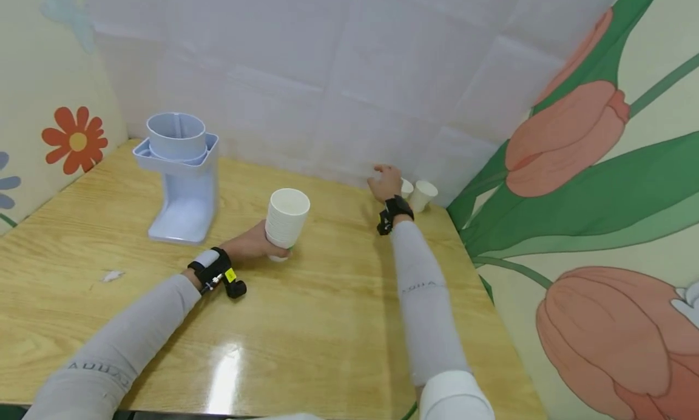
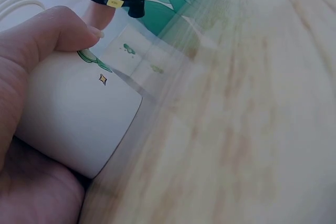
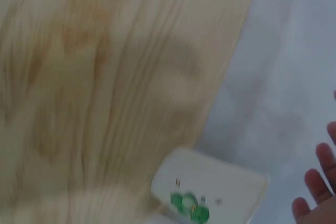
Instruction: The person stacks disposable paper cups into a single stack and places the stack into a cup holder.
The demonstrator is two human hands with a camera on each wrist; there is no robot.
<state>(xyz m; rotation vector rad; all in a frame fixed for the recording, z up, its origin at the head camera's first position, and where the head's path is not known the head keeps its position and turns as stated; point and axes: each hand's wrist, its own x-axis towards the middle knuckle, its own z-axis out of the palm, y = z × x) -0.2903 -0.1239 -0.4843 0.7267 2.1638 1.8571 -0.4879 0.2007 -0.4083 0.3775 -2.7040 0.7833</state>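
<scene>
My left hand (image 1: 252, 244) grips a stack of white paper cups (image 1: 288, 216) near its lower end, a little above the table. In the left wrist view my thumb lies across the lowest cup (image 2: 84, 114), which has a green print and a small yellow star. Far back, my right hand (image 1: 386, 183) is spread with its fingers apart and holds nothing. Just right of it stand two white paper cups, one partly hidden cup (image 1: 407, 188) and one fuller-seen cup (image 1: 423, 195). The right wrist view shows a cup (image 3: 210, 187) with green print beside the fingers (image 3: 317, 184).
A pale blue cup holder (image 1: 188, 192) with a round open top stands at the back left of the wooden table (image 1: 327, 335). A small white scrap (image 1: 112, 275) lies at left. White sheeting (image 1: 306, 74) bounds the back; a flower-painted wall (image 1: 590, 226) rises at right.
</scene>
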